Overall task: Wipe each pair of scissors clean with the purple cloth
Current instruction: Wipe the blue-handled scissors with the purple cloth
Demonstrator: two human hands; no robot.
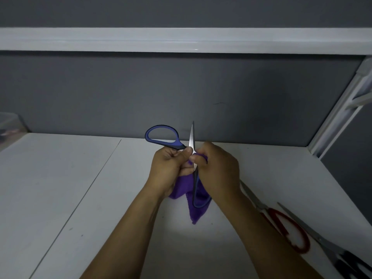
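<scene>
Blue-handled scissors are held open above the white table, one blade pointing up, one handle loop up left and the other hanging below between my wrists. My left hand grips the scissors near the pivot. My right hand pinches the purple cloth against the blade; the cloth hangs down under both hands. Red-handled scissors and black-handled scissors lie on the table at the right, partly hidden by my right forearm.
The white table has a seam running diagonally on the left. A grey partition wall stands behind, with a white shelf above. A clear container sits at the far left.
</scene>
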